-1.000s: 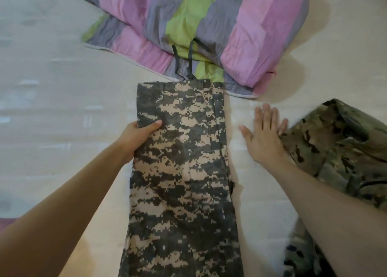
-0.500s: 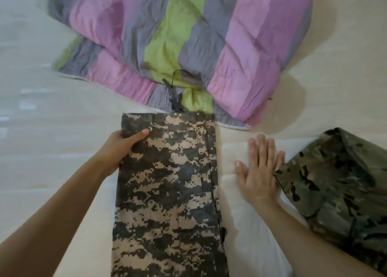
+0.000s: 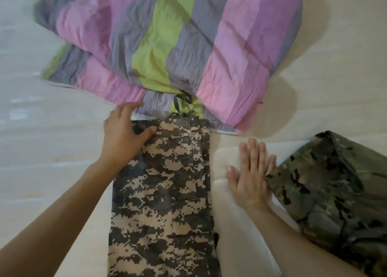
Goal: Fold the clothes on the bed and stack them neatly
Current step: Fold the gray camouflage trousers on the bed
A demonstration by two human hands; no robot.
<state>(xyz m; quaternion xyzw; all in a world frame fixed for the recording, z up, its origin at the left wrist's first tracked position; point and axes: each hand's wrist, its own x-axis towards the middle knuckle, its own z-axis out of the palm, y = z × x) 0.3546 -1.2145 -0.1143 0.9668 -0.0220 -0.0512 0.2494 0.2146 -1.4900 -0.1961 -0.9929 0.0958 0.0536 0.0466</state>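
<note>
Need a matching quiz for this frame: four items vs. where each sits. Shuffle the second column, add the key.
1. left hand
2. right hand
3. striped quilt
4. multicam garment

A. flat on white fabric, between the two camo pieces
B. bunched beyond the waistband of the pixel-camo trousers
C. at the right edge of view, by the right hand's little finger
D. at the trousers' far-left corner, thumb on the fabric

Pairs: 1-D, 2-A, 3-B, 4-C

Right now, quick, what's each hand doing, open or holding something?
Left hand: open, thumb resting on the pixel-camo trousers.
Right hand: open, flat on the white bedding, holding nothing.
</note>
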